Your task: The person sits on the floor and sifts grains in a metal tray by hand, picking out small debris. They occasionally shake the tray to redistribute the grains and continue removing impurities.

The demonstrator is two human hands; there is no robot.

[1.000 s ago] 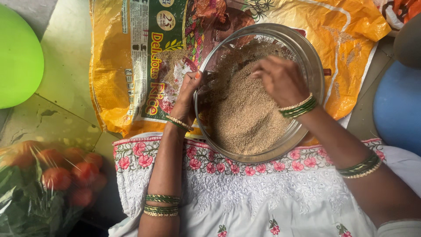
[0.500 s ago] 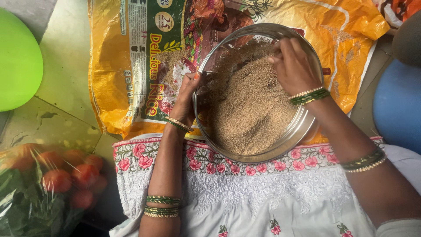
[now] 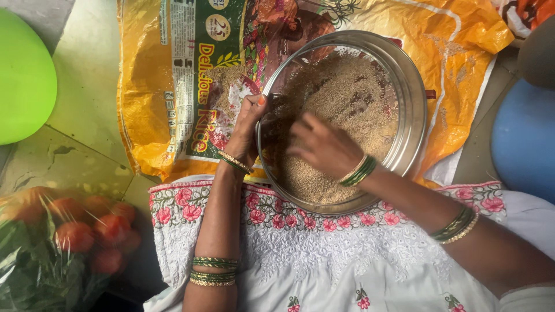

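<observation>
Grain [image 3: 347, 104], pale tan and fine, lies heaped in a wide round steel sieve [image 3: 413, 110] tilted on the person's lap, above a white embroidered cloth [image 3: 324, 254] with red flowers along its hem; under and behind the sieve spreads a large yellow printed sack [image 3: 150, 115], with some grain spilled on it near the rim; a green round thing [image 3: 23, 75] sits at far left, a blue one [image 3: 523, 138] at right, and a clear bag of red tomatoes and greens [image 3: 63, 242] at lower left. Left hand [image 3: 247, 130] is clamped on the sieve's near rim, thumb over the edge; right hand [image 3: 324, 147] rests loosely open on the grain, fingers spread, closed on nothing. To do this well, I judge, the rim grip should stay firm and the sieve level enough that nothing slides out, while the fingers rake lightly through a thin layer so specks show; darker flecks dot the grain toward the far side.
</observation>
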